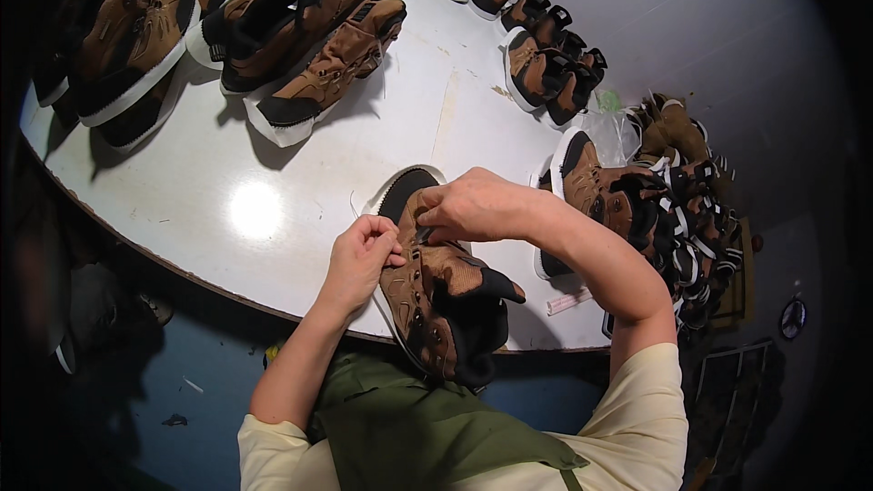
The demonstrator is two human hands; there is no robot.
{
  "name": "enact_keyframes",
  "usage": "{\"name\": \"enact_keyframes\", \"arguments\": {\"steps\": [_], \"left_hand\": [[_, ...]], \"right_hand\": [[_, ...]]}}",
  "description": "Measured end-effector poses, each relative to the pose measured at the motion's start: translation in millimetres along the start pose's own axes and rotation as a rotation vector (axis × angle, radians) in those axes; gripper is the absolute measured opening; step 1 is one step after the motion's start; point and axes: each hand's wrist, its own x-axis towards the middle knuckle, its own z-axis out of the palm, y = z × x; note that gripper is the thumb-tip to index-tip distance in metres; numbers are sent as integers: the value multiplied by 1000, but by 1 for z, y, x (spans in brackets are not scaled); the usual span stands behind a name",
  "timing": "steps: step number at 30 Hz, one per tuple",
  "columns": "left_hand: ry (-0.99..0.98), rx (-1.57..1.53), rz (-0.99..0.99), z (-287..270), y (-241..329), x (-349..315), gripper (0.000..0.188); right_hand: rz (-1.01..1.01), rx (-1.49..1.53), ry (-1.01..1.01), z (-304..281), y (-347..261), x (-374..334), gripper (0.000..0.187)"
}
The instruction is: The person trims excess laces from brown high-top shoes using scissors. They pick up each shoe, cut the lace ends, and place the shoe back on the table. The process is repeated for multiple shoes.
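Fingers of the left hand pinched the white lace, and the right hand gripped the eyelet row of the brown hiking boot at lower centre, toe pointing upper left on the white table.

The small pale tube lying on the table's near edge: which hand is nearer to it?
Right. The right hand is on the brown boot, closer to the tube; the left hand is at the boot's far side.

Single head view, looking steeply down, close over white table edge
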Motion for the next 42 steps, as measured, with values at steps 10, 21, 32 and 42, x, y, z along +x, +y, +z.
{"name": "enact_keyframes", "arguments": {"steps": [10, 21, 32, 42], "left_hand": [[1, 9, 9, 2, 1, -1, 8], [3, 10, 21, 2, -2, -1, 8], [5, 13, 6, 1, -4, 1, 11], [-2, -12, 43, 1, -7, 2, 12]], "right_hand": [[-67, 2, 94, 9, 2, 1, 18], [-107, -31, 159, 18, 9, 2, 16], [-78, -26, 111, 20, 11, -1, 16], [-49, -58, 62, 28, 14, 2, 17]]}}
